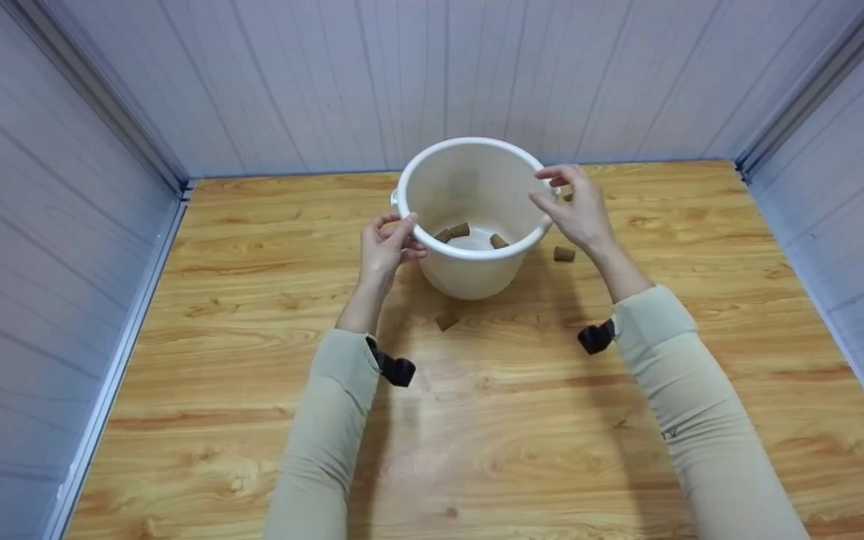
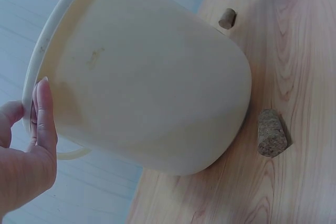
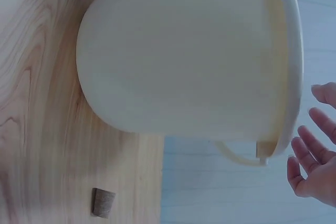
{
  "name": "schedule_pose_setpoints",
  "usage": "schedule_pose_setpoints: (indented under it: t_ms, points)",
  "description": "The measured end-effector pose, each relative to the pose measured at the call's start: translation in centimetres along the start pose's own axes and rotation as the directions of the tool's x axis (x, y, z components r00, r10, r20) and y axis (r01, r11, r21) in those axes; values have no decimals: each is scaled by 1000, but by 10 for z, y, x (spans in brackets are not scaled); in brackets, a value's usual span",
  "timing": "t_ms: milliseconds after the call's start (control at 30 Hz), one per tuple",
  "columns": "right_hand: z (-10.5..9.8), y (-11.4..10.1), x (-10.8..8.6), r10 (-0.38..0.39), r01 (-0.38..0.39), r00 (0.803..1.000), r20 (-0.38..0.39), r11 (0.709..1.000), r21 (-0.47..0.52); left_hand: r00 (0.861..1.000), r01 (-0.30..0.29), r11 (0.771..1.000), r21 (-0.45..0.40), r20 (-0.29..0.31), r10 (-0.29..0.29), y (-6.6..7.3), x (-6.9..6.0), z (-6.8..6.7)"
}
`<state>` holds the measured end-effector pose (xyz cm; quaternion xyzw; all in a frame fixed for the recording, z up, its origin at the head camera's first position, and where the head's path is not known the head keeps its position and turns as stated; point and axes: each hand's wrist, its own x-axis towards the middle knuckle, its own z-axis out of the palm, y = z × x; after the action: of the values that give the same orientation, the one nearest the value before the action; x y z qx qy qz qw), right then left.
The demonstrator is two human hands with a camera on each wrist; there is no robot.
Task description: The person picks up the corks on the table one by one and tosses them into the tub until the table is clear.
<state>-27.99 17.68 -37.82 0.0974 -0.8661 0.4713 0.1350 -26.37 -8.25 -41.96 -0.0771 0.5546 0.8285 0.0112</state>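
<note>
A white plastic bucket (image 1: 471,276) stands upright near the back of the wood-grain surface. My left hand (image 1: 385,251) grips its rim at the left, thumb on top and fingers beneath; the left wrist view shows this hold on the bucket (image 2: 157,77). By the right side of the rim, my right hand (image 1: 578,206) has its fingers spread and holds nothing. In the right wrist view that hand (image 3: 317,153) is apart from the rim. Inside the bucket lie several brown corks, including one cork (image 1: 460,229) near the back and another cork (image 1: 499,241) farther right.
Outside, one cork (image 1: 447,322) lies in front of the bucket, another cork (image 1: 565,254) to its right. A third cork (image 1: 568,197) is partly hidden behind my right hand. The bucket's handle (image 3: 236,157) hangs at the far side. Panelled walls (image 1: 447,82) enclose the wood-grain surface (image 1: 477,450).
</note>
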Motion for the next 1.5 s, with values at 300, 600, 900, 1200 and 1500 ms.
schedule_pose_setpoints:
  t_ms: [300,600,900,1200,1500]
  points:
    - [-16,9,-14,73,-67,995,-74,995,76,1000,6,1000,12,-6,-6,2,-1,-2]
    - [-19,33,-23,86,-77,991,-106,994,79,999,-11,1000,-22,34,12,-32,34,-20]
    - [-11,87,-25,129,-126,986,-102,991,34,999,31,1000,5,6,-31,4,-6,-2]
    - [-3,111,-34,236,-236,972,-13,972,-10,999,38,999,-19,7,-38,-2,-6,-3]
    - [6,130,-40,344,-339,935,85,938,-67,1000,19,1000,16,-23,-18,-12,-4,-5]
